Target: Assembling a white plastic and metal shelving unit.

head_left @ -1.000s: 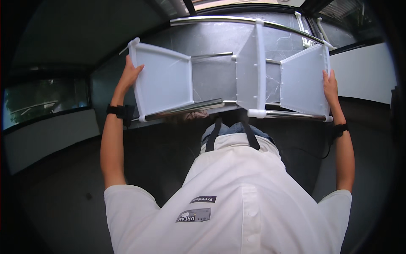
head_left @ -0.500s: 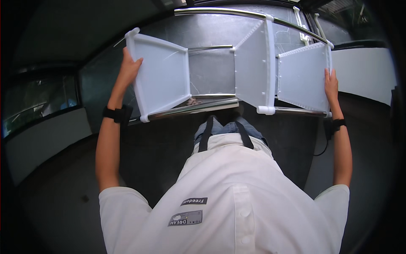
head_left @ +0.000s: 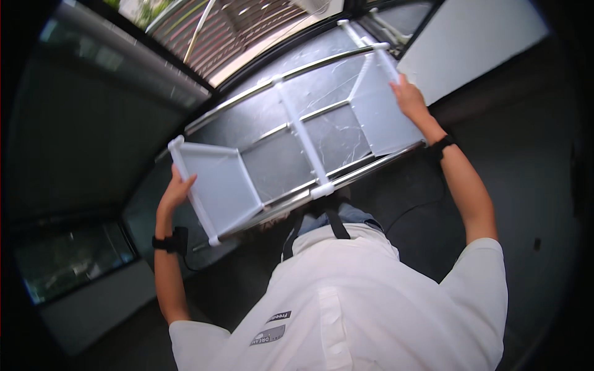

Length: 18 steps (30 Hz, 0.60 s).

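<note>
A shelf rack of white plastic tiers and shiny metal tubes lies on its side across the view, tilted with its right end higher. My left hand (head_left: 176,193) is closed on the outer edge of the left tier (head_left: 219,179). At the other end, my right hand (head_left: 411,102) grips the rim of the right tier (head_left: 385,114). Between them the middle tier (head_left: 298,133) shows almost edge-on. A long metal tube (head_left: 232,104) runs along the far side, and another (head_left: 387,162) along the near side. My fingers are partly hidden behind the rims.
Beneath the rack is a dark grey marbled surface (head_left: 275,170). White-ended rack parts (head_left: 349,31) lie beyond its right end. A pale wall panel (head_left: 476,46) stands at the right, and a slatted structure (head_left: 253,31) shows outside at the top. A thin cable (head_left: 405,213) hangs below my right arm.
The rack has tilted, its left end now lower and its right end higher in view. The middle tier has turned from broad to nearly edge-on. Both hands keep hold; the view has also turned.
</note>
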Available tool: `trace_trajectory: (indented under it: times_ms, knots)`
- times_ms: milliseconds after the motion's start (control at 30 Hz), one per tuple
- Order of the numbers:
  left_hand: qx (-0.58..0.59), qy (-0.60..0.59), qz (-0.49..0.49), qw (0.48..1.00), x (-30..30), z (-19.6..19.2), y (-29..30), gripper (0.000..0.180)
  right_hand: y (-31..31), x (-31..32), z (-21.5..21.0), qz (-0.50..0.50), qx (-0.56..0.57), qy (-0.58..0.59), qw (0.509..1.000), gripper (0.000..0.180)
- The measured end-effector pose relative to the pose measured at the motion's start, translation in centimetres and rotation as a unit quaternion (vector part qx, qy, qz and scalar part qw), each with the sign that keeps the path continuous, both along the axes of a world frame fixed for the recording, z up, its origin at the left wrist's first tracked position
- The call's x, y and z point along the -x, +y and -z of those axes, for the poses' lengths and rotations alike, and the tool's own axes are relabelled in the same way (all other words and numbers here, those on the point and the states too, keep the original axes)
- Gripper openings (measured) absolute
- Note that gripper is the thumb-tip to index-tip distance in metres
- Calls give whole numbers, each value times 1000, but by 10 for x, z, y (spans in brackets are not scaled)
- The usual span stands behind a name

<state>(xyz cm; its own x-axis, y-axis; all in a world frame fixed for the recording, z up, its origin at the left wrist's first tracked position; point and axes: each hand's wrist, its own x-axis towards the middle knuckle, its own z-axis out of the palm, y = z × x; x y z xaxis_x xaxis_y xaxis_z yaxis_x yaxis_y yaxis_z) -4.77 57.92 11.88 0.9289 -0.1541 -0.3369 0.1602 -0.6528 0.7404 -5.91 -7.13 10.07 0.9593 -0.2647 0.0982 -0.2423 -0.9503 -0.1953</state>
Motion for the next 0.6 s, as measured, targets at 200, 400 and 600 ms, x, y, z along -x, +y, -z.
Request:
trace_trajectory:
  times_ms: [200,400,600]
  knots:
    - [-233,-93,211,945,-75,-156,-132,42,3,11,-27,7,-35,-5,999,37]
    - [-24,-268,343,900,-177,-10,-228,56,23,-4,-28,-34,-68,6,997,40]
    - [-70,14,307,949,-157,-30,-303,46,16,13,-41,14,-43,30,999,41]
